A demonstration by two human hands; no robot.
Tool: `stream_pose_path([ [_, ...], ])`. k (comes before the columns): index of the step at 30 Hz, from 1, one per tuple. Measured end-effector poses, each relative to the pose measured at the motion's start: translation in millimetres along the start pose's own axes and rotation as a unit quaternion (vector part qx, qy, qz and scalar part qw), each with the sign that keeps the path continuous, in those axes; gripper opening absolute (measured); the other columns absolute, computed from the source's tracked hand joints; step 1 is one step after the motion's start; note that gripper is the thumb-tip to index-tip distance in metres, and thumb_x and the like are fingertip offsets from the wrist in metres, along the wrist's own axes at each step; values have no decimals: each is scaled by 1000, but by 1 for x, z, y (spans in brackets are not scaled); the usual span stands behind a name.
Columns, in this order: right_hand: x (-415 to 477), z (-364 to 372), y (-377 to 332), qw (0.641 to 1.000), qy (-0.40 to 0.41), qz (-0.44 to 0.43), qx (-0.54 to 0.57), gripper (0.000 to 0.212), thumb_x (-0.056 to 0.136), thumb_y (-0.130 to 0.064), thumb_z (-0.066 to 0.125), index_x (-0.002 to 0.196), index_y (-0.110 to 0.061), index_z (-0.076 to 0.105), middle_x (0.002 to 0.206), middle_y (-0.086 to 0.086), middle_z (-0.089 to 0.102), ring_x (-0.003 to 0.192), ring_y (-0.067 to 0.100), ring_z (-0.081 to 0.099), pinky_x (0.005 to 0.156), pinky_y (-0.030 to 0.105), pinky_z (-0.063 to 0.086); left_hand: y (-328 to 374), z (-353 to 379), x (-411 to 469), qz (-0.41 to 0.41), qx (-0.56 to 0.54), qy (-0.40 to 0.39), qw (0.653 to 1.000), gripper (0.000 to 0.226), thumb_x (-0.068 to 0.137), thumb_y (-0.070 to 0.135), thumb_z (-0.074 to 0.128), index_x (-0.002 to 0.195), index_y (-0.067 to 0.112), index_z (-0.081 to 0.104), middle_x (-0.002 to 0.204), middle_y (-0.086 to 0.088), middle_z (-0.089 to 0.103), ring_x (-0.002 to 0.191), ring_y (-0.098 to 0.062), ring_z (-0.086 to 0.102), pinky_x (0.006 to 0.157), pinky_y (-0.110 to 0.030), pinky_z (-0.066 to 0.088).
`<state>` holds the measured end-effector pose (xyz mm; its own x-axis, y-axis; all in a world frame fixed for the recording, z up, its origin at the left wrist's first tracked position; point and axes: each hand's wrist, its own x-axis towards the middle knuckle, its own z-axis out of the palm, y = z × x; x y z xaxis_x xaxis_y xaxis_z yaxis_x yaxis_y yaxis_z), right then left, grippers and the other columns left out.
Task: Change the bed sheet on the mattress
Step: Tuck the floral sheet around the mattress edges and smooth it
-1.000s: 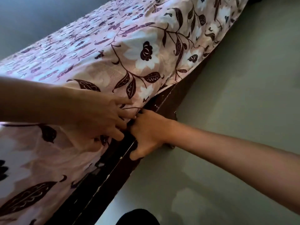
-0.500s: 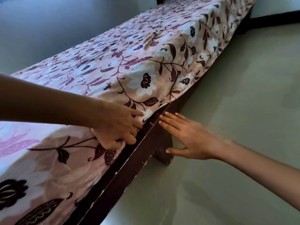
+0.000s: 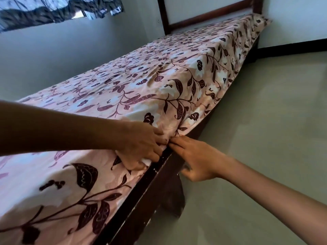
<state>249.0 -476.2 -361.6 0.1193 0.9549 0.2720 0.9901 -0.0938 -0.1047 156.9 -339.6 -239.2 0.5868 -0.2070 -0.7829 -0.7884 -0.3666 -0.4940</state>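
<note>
Hiding sheet [image 3: 160,82] hem, left hand [image 3: 141,147] meets right hand [image 3: 200,162].

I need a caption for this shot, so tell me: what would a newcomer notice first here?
The pink floral bed sheet dominates, running from lower left to the headboard at top. At its near side edge the left hand grips a fold, while the right hand reaches with straight fingers to the gap above the dark bed frame.
</note>
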Motion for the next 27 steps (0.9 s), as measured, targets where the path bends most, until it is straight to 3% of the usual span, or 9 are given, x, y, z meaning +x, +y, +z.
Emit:
stream_pose_path([
  [3, 18, -1, 8, 1000, -17, 3, -8, 78, 71, -41, 51, 138, -4, 41, 141, 13, 41, 131, 28, 37, 111, 28, 23, -7, -2, -5, -17, -28, -12, 999, 39, 90, 40, 35, 123, 24, 46, 132, 5, 46, 137, -21, 19, 116, -41, 3],
  [6, 49, -5, 13, 996, -84, 22, -19, 74, 75, -45, 58, 138, -10, 41, 143, 9, 40, 132, 25, 34, 113, 29, 20, -16, 3, -14, -13, -58, 34, 998, 45, 84, 41, 27, 121, 28, 47, 132, 8, 47, 136, -21, 19, 115, -41, 5],
  [9, 65, -7, 18, 988, -138, 59, -19, 62, 74, -43, 62, 129, -14, 52, 136, 9, 50, 126, 24, 43, 102, 26, 32, -15, 5, -8, -2, -69, 41, 997, 50, 78, 44, 23, 117, 28, 49, 129, 6, 50, 135, -22, 21, 115, -41, 7],
  [13, 61, -4, 14, 985, -124, 22, -114, 77, 75, -50, 63, 140, -16, 38, 147, 3, 37, 136, 19, 30, 112, 29, 15, -14, 1, 5, -3, -91, -4, 996, 51, 80, 45, 19, 119, 25, 47, 130, -1, 48, 136, -23, 18, 115, -43, 3],
  [16, 50, 3, 10, 987, -89, 39, -124, 81, 76, -49, 65, 142, -15, 34, 148, 5, 33, 138, 21, 26, 115, 36, 12, -14, -10, 10, -2, -98, -35, 995, 51, 82, 45, 24, 123, 24, 45, 130, -2, 47, 134, -22, 20, 115, -44, 1],
  [21, 5, 12, 16, 996, -21, 64, -61, 93, 76, -37, 69, 149, -14, 16, 156, 7, 14, 145, 25, 9, 116, 41, 6, -30, -1, 25, -31, -93, 39, 994, 60, 79, 45, 7, 112, 24, 53, 123, 2, 53, 127, -20, 34, 110, -45, 19],
  [25, -18, 15, 51, 989, 22, 115, -87, 97, 37, -33, 83, 128, -10, 57, 132, 13, 56, 123, 27, 52, 100, 41, 35, -62, -8, 54, -64, -43, -24, 997, 47, 99, 39, 17, 140, 26, 35, 150, 7, 31, 145, -19, 6, 116, -47, -4],
  [27, -14, 7, 68, 986, 21, 135, -98, 94, 41, -33, 82, 127, -8, 58, 132, 14, 55, 124, 28, 51, 101, 41, 33, -78, -14, 67, -56, -25, -37, 997, 45, 100, 38, 19, 142, 27, 31, 152, 8, 28, 145, -20, 0, 115, -47, -11],
])
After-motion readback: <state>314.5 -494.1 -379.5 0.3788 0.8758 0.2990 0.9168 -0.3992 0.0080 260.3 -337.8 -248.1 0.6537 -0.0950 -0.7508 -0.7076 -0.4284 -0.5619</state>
